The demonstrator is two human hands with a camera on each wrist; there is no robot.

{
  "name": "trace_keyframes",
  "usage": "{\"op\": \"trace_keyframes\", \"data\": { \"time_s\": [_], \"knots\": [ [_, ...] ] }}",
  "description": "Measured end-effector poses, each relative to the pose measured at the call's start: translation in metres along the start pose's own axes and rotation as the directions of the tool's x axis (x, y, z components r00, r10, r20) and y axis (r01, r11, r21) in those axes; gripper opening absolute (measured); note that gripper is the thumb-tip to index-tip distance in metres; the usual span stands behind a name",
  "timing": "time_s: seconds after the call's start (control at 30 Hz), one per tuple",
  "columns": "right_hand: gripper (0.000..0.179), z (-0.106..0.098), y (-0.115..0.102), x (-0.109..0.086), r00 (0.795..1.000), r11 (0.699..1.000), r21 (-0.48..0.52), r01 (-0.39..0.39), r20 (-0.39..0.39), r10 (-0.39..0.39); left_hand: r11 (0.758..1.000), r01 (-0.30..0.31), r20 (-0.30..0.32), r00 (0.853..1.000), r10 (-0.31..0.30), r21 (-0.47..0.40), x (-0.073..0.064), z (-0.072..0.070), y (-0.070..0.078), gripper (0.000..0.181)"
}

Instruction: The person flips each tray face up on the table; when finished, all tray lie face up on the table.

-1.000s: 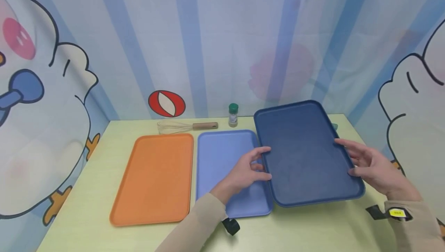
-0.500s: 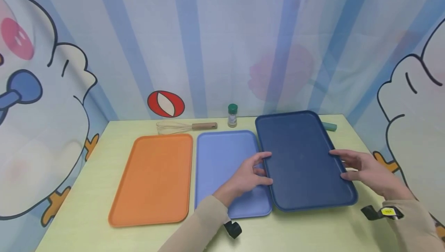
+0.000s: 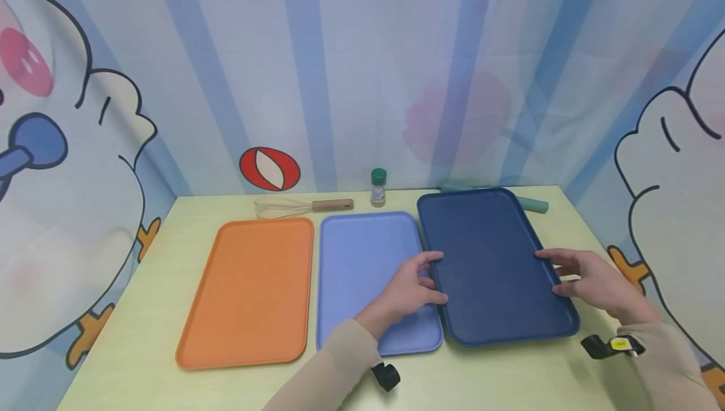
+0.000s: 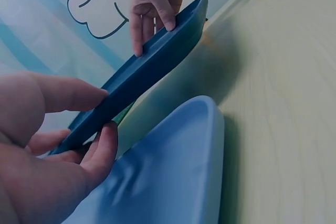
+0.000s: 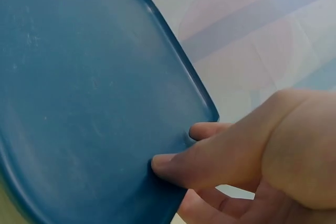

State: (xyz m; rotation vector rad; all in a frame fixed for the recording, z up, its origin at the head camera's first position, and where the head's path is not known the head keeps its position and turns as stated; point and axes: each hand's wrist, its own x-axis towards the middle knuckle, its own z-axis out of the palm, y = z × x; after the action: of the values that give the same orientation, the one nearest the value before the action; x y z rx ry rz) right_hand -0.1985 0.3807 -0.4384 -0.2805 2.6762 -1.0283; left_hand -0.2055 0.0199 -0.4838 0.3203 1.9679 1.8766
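A dark blue tray (image 3: 493,272) is held between both hands on the right side of the table. My left hand (image 3: 404,288) pinches its left rim, fingers and thumb on either side of the edge. On the opposite rim, my right hand (image 3: 595,282) grips with fingers and thumb. In the left wrist view the dark blue tray (image 4: 152,56) is tilted, with a shadow under its raised part. Beneath my left hand lies a light blue tray (image 3: 362,260), partly covered by that hand and forearm. An orange tray (image 3: 255,291) lies flat to the left.
Along the table's back edge lie a whisk (image 3: 331,205) with a brown handle and a small green-capped jar (image 3: 378,187). A teal rod (image 3: 534,204) lies behind the dark blue tray, partly hidden by it. A printed curtain (image 3: 362,84) hangs behind the table (image 3: 141,310).
Both hands have lowered the dark blue tray and levelled it somewhat, its right side coming down and leftward. More of the teal rod behind it now shows.
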Motion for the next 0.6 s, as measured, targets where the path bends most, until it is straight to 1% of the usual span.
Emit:
{"op": "trace_keyframes", "data": {
  "time_s": [0.07,0.2,0.3,0.4,0.6],
  "knots": [
    [0.068,0.0,0.002,0.0,1.0,1.0,-0.01,-0.008,0.005,0.008,1.0,0.0,-0.02,1.0,0.0,0.029,0.0,0.002,-0.001,0.081],
    [0.068,0.002,0.005,0.002,0.999,0.999,-0.008,-0.034,0.015,0.034,0.993,-0.003,-0.062,0.998,0.01,0.119,0.001,0.005,-0.003,0.079],
    [0.069,0.004,0.007,0.003,0.999,0.999,-0.001,-0.047,0.016,0.047,0.986,-0.006,-0.077,0.997,0.019,0.167,0.001,0.007,-0.002,0.077],
    [0.069,0.006,0.009,0.005,0.998,0.998,-0.013,-0.056,0.01,0.056,0.984,-0.003,-0.073,0.997,0.016,0.18,0.0,0.009,-0.001,0.076],
    [0.067,0.007,0.012,0.009,0.997,0.995,-0.058,-0.077,-0.012,0.076,0.984,0.007,-0.054,0.999,0.002,0.175,-0.004,0.011,0.006,0.074]
  ]
}}
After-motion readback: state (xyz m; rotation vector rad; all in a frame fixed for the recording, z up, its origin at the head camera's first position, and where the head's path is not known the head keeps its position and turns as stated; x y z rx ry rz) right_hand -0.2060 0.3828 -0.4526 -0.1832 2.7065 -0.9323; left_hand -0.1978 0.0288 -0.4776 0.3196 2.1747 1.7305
